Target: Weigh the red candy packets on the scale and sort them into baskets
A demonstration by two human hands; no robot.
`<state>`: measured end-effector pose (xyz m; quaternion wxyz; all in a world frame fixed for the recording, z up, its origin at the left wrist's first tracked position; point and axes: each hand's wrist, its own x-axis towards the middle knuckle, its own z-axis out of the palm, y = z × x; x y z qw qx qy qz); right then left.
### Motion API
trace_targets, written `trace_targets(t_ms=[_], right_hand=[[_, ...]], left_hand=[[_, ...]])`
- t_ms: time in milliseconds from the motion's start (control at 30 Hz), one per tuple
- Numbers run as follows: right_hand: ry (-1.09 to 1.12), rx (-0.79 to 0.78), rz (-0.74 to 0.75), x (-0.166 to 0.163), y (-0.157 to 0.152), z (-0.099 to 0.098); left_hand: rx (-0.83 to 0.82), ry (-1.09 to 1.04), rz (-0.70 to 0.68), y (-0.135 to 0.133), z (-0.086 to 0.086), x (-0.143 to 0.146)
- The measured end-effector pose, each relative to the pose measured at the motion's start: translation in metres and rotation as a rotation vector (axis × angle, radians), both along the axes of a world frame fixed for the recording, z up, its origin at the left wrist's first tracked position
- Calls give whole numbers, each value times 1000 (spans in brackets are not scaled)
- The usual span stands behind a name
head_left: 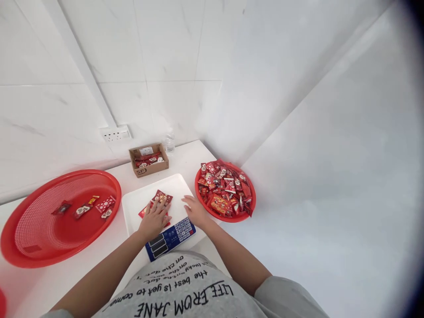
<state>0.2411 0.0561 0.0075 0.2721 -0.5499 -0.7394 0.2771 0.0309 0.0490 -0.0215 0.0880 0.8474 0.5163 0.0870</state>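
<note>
Several small red packets (164, 197) lie on the white pan (179, 183) of a weighing scale. Over them rests my left hand (154, 221), palm down with its fingers spread, partly hiding the packets. My right hand (196, 211) hovers at or touches the pan's right edge; its fingers are stretched out and hold nothing. The scale's blue keypad panel (172, 236) faces my body. Right of my right hand stands a red basket (253, 194) heaped with small red packets (228, 187).
A large red mesh basket (36, 212) on the left holds a few packets (106, 203). Behind the scale are a cardboard box (153, 168) with packets and a clear plastic bottle (170, 142). A wall socket (115, 134) sits above the white table (188, 154); walls close off the back.
</note>
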Motion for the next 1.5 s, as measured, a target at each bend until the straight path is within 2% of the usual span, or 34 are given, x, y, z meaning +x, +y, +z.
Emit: trace_targets(t_ms=[100, 200, 300, 367, 500, 733, 833, 933, 1033, 1233, 1500], right_hand=[[-51, 111, -273, 56, 2, 12], [-187, 149, -582, 112, 3, 20], [-359, 50, -801, 149, 1, 20], [-395, -50, -860, 162, -4, 17], [-364, -137, -824, 172, -10, 7], [-239, -55, -878, 183, -1, 4], [-296, -97, -891, 187, -2, 9], [-433, -203, -815, 186, -10, 10], [-542, -239, -748, 182, -18, 8], [-526, -250, -762, 181, -19, 5], [-671, -232, -493, 176, -18, 2]], left_hand=[[16, -1, 30, 1, -1, -8], [12, -14, 65, 0, 5, -10], [14, -51, 86, -5, 14, -9], [12, -89, 114, -11, 18, -10], [1, -157, 187, -29, 21, -20], [-8, -189, 265, -47, 20, -40], [-8, -204, 281, -49, 22, -41], [-25, -204, 289, -51, 23, -40], [-45, -198, 290, -51, 22, -40], [-63, -200, 276, -48, 21, -38], [-28, -191, 250, -49, 19, -35]])
